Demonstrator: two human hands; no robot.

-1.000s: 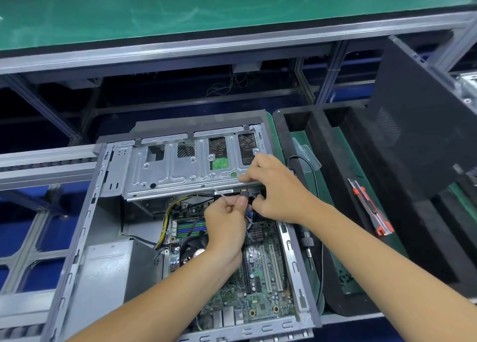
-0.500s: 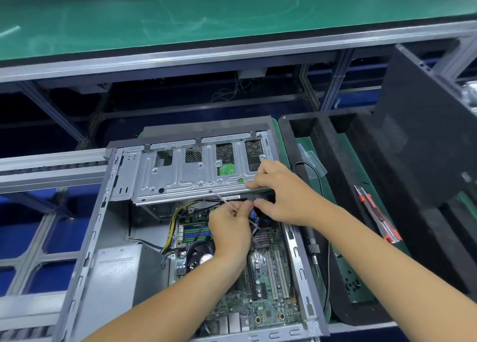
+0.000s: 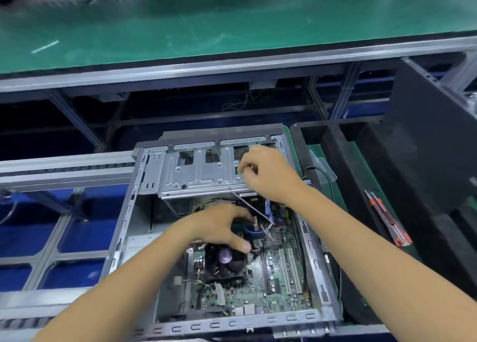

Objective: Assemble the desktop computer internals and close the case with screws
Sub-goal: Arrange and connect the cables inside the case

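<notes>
The open computer case (image 3: 318,254) lies flat in front of me, with the green motherboard (image 3: 281,290) and the black CPU cooler (image 3: 224,264) exposed. A grey metal drive cage (image 3: 196,176) spans its far end. My left hand (image 3: 219,225) hovers over the cooler with fingers spread, fingertips at the blue cable (image 3: 254,232). My right hand (image 3: 268,174) rests on the cage's right part, thumb and fingers pinched together; what they pinch is hidden. A thin pale strip (image 3: 251,206) runs from the cage's edge down to the small heatsink (image 3: 277,236).
A black foam tray (image 3: 335,145) sits right of the case, with a red utility knife (image 3: 387,218) and a black cable (image 3: 325,171) in it. A black side panel (image 3: 433,148) leans at far right. A grey power supply (image 3: 139,243) fills the case's left. The green conveyor belt (image 3: 232,27) runs behind.
My left hand has dropped from the cage's front edge down over the cooler. My right hand has lifted onto the cage's top. The hands have parted, and the view has tilted up.
</notes>
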